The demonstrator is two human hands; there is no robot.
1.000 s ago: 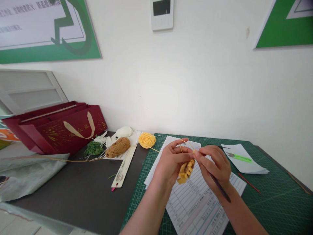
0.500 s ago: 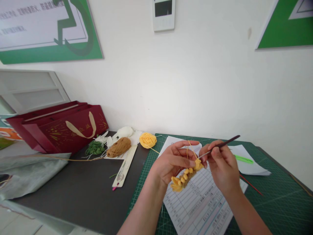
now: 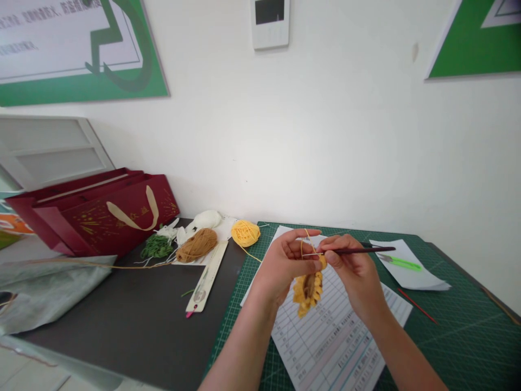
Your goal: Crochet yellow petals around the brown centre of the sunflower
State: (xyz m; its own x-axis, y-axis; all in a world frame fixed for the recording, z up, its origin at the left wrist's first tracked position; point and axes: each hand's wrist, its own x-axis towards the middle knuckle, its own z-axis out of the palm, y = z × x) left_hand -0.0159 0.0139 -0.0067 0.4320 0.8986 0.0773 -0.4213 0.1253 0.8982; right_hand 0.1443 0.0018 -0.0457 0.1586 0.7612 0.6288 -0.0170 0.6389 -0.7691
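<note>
My left hand [image 3: 287, 263] pinches the top edge of a yellow crochet piece [image 3: 308, 293], which hangs below the fingers and shows a brown inner side. A strand of yellow yarn loops over my raised left index finger. My right hand [image 3: 354, 269] grips a crochet hook [image 3: 362, 250] with a dark handle, held nearly level. Its thin metal shaft points left, across the strand and close to the top of the piece. Whether the tip sits in a stitch I cannot tell. A yellow yarn ball [image 3: 246, 233] lies left of my hands, its strand running toward them.
Printed sheets [image 3: 325, 347] lie on a green cutting mat [image 3: 468, 326]. To the right are a green cutter [image 3: 402, 263] on white paper and a thin red stick [image 3: 417, 306]. Leftward are brown yarn [image 3: 198, 245], green yarn [image 3: 158, 246], a ruler [image 3: 208, 279] and a red bag [image 3: 101, 214].
The crochet piece has swung from slanting sideways to hanging down, now showing its brown side. The hook has turned from tilted to nearly level, and my right hand has shifted slightly left.
</note>
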